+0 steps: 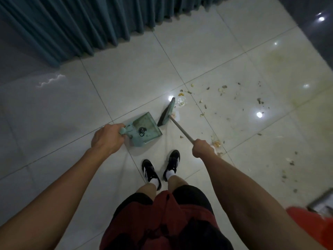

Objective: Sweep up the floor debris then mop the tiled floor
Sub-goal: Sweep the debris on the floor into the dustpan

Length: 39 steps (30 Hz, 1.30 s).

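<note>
My left hand (107, 138) grips the handle of a pale green dustpan (144, 129), which rests on the white tiled floor (126, 83) with a small dark lump of dirt inside it. My right hand (202, 147) is closed around the thin handle of a broom (166, 113). The broom head stands on the floor just right of the dustpan's open edge. Scattered debris (223, 91), yellowish scraps and small dark bits, lies to the right of the broom. More scraps lie beside my right hand and further right.
A teal curtain (81, 26) hangs along the far left. A dark wall (315, 33) closes the far right. My feet in black shoes (160, 168) stand just behind the dustpan. An orange object (310, 224) and a grey-framed item (322, 202) sit at bottom right. A yellowish stain marks the right tiles.
</note>
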Each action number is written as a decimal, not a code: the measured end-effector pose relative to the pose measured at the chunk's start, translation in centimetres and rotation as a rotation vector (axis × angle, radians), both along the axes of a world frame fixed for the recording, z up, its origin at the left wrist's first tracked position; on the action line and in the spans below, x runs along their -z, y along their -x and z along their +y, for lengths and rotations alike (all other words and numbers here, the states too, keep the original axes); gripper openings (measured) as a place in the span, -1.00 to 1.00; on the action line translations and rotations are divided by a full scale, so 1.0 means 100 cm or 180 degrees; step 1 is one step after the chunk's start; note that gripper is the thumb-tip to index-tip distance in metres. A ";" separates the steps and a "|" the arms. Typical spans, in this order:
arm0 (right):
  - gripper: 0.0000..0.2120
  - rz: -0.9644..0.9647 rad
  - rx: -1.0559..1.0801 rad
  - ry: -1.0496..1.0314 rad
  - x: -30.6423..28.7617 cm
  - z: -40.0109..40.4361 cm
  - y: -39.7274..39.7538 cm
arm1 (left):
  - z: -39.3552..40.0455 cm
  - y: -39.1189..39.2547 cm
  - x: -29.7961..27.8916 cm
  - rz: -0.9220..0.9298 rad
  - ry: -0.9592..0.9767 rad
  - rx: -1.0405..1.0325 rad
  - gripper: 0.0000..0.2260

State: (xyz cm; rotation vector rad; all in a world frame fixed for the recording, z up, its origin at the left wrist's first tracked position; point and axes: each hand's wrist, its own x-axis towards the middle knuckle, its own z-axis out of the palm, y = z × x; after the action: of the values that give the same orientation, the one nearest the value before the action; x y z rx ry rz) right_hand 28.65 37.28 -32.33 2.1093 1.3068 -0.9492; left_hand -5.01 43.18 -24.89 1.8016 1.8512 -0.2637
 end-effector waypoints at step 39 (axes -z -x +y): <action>-0.69 -0.0021 0.0922 -0.0307 -0.010 -0.307 -0.156 | -0.161 -0.234 0.008 0.0227 -0.0299 0.1444 -0.94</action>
State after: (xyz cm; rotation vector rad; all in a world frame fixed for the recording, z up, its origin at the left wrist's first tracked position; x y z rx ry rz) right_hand 44.21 6.56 -31.35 2.4203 1.0811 -1.0102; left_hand 18.40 27.10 -25.65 2.2927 1.4990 -0.4151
